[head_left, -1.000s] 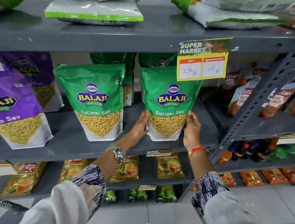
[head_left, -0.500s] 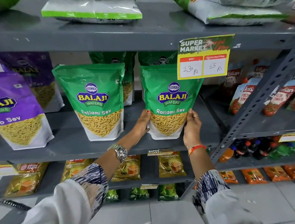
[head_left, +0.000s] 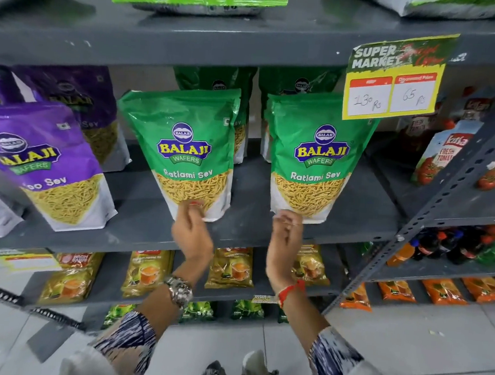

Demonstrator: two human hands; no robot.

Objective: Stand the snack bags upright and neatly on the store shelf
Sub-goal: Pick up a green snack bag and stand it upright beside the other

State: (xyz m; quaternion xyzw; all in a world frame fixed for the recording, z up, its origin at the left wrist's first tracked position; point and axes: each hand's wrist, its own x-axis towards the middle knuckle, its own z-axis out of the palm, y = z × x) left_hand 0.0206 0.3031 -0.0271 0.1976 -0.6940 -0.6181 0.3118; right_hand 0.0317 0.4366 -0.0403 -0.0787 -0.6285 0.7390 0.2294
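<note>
Head cam: both green bags stand upright on the shelf. Left hand loosely curled at the left bag base, right hand likewise under the right bag; can't tell if either grips. A careless nudge could tip one forward.

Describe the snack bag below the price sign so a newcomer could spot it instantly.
On the grey metal middle shelf, under the yellow price sign, stands a green Ratlami Sev bag. Unlike its twin green bag further left, its corner tucks behind the sign.
</note>
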